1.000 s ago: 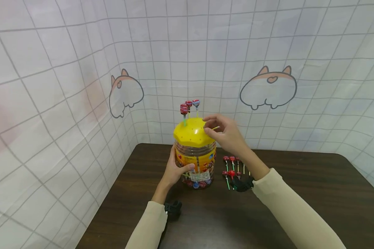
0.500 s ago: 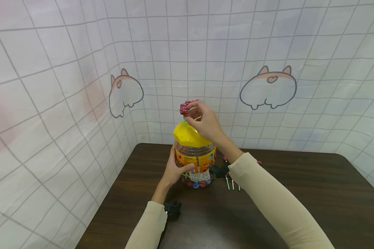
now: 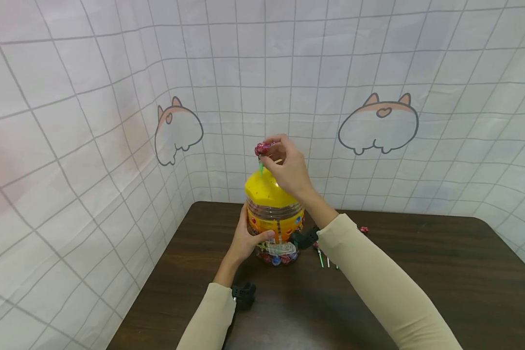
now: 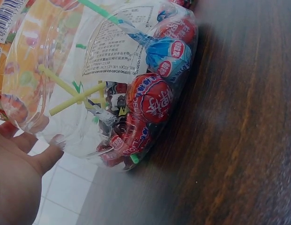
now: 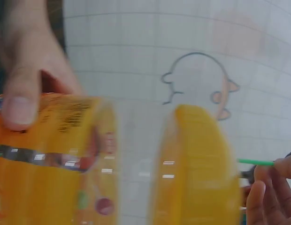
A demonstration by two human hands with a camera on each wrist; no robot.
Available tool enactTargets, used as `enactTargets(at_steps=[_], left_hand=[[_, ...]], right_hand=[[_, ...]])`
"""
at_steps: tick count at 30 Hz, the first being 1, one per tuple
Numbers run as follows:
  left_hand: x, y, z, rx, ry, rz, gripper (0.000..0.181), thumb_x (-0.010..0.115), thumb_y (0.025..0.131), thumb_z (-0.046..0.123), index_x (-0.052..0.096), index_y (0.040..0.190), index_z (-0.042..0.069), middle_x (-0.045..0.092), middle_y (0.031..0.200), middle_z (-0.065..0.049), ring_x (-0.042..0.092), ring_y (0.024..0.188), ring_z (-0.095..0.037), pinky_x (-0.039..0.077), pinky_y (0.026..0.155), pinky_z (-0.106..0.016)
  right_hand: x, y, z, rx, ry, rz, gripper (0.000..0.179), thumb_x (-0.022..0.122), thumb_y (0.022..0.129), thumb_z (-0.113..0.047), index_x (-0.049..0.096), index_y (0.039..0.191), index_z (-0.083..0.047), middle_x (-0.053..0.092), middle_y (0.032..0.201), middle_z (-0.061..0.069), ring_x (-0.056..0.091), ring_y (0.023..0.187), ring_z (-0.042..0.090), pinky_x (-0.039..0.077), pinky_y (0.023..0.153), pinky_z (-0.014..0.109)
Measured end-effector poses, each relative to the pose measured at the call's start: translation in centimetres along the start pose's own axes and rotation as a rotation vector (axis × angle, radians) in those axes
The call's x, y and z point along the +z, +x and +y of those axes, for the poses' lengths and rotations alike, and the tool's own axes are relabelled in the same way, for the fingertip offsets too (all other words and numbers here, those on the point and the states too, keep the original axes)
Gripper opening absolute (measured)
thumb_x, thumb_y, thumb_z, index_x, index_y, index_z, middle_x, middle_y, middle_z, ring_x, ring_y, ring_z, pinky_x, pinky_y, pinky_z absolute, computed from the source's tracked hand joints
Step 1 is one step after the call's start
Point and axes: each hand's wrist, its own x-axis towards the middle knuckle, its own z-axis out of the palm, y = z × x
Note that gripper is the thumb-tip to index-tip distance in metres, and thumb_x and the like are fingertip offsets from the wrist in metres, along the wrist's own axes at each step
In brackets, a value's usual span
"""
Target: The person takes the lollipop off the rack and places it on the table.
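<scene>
A clear plastic jar (image 3: 273,226) with an orange wrapper and a yellow lid (image 3: 260,190) stands upright on the table. My left hand (image 3: 245,240) grips its left side, thumb across the front. Wrapped lollipops (image 4: 152,98) show through its base in the left wrist view. Over the lid, my right hand (image 3: 290,170) pinches at a lollipop among red-wrapped lollipop heads (image 3: 261,148), its fingers partly hiding them. A green stick (image 3: 260,168) rises from the lid there. In the right wrist view the green stick (image 5: 255,161) reaches from the lid to the fingertips.
More lollipops (image 3: 319,256) lie on the dark wooden table (image 3: 420,272) right of the jar, mostly covered by the right sleeve (image 3: 363,260). A white grid-patterned cloth (image 3: 315,73) with dog drawings hangs behind and at the left.
My right hand has moved left and up from the lid's right side to the lollipops standing in it, then slightly higher. The left hand and jar have stayed in place.
</scene>
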Motion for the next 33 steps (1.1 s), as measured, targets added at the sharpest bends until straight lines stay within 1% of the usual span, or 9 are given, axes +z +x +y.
enactTargets(at_steps=[4, 9, 12, 17, 20, 26, 28, 33], left_hand=[[0.1, 0.0, -0.1, 0.0, 0.003, -0.004, 0.1, 0.083, 0.087, 0.037, 0.014, 0.159, 0.046, 0.045, 0.15, 0.0, 0.053, 0.131, -0.023, 0.046, 0.113, -0.046], [0.1, 0.1, -0.1, 0.013, 0.001, -0.004, 0.102, 0.083, 0.087, 0.034, 0.013, 0.16, 0.045, 0.045, 0.151, 0.0, 0.053, 0.131, -0.024, 0.047, 0.112, -0.047], [0.1, 0.1, -0.1, 0.017, 0.003, 0.003, 0.103, 0.084, 0.086, 0.034, 0.013, 0.16, 0.045, 0.045, 0.151, 0.0, 0.053, 0.131, -0.024, 0.046, 0.112, -0.049], [0.1, 0.1, -0.1, 0.021, 0.011, 0.008, 0.104, 0.085, 0.085, 0.036, 0.013, 0.16, 0.046, 0.046, 0.15, 0.0, 0.053, 0.132, -0.024, 0.046, 0.112, -0.051], [0.2, 0.1, 0.0, 0.027, 0.012, 0.007, 0.105, 0.085, 0.085, 0.037, 0.012, 0.16, 0.046, 0.046, 0.151, 0.0, 0.053, 0.132, -0.024, 0.046, 0.112, -0.05], [0.2, 0.1, 0.0, 0.035, 0.011, 0.002, 0.105, 0.085, 0.085, 0.034, 0.012, 0.16, 0.045, 0.045, 0.152, -0.001, 0.053, 0.132, -0.024, 0.046, 0.112, -0.05], [0.2, 0.1, 0.0, 0.036, 0.01, 0.003, 0.105, 0.085, 0.085, 0.033, 0.012, 0.16, 0.045, 0.045, 0.151, -0.001, 0.053, 0.132, -0.024, 0.046, 0.112, -0.05], [0.2, 0.0, -0.1, 0.027, 0.014, 0.01, 0.105, 0.085, 0.085, 0.032, 0.012, 0.16, 0.046, 0.045, 0.152, 0.001, 0.053, 0.133, -0.024, 0.046, 0.113, -0.051]], right_hand=[[-1.3, 0.0, -0.6, -0.017, 0.061, -0.016, 0.037, 0.068, 0.096, -0.006, 0.057, 0.131, -0.009, 0.069, 0.102, 0.016, 0.067, 0.084, 0.028, 0.055, 0.073, 0.025], [-3.0, -0.8, -0.9, -0.043, 0.069, -0.055, 0.037, 0.068, 0.096, -0.005, 0.059, 0.132, -0.008, 0.068, 0.099, 0.018, 0.068, 0.083, 0.032, 0.056, 0.071, 0.025], [-4.0, -1.5, -0.7, -0.037, 0.078, -0.067, 0.036, 0.069, 0.095, -0.004, 0.06, 0.13, -0.008, 0.068, 0.1, 0.019, 0.068, 0.082, 0.031, 0.057, 0.069, 0.025], [-5.4, -2.8, 0.1, 0.034, 0.094, -0.082, 0.037, 0.069, 0.094, -0.006, 0.061, 0.13, -0.008, 0.068, 0.105, 0.019, 0.068, 0.083, 0.022, 0.059, 0.071, 0.027], [-6.1, -3.6, 0.5, 0.081, 0.113, -0.087, 0.038, 0.069, 0.094, -0.006, 0.061, 0.131, -0.008, 0.067, 0.107, 0.018, 0.069, 0.084, 0.021, 0.06, 0.071, 0.029], [-7.4, -5.1, 1.5, 0.113, 0.147, -0.097, 0.038, 0.068, 0.096, -0.006, 0.059, 0.132, -0.008, 0.065, 0.106, 0.015, 0.07, 0.084, 0.022, 0.063, 0.072, 0.034], [-7.7, -5.6, 1.8, 0.121, 0.156, -0.099, 0.036, 0.067, 0.096, -0.006, 0.059, 0.131, -0.009, 0.064, 0.106, 0.014, 0.07, 0.086, 0.024, 0.064, 0.071, 0.035], [-8.6, -6.9, 2.6, 0.152, 0.157, -0.101, 0.037, 0.068, 0.097, -0.006, 0.059, 0.132, -0.009, 0.065, 0.108, 0.013, 0.07, 0.089, 0.024, 0.064, 0.07, 0.035]])
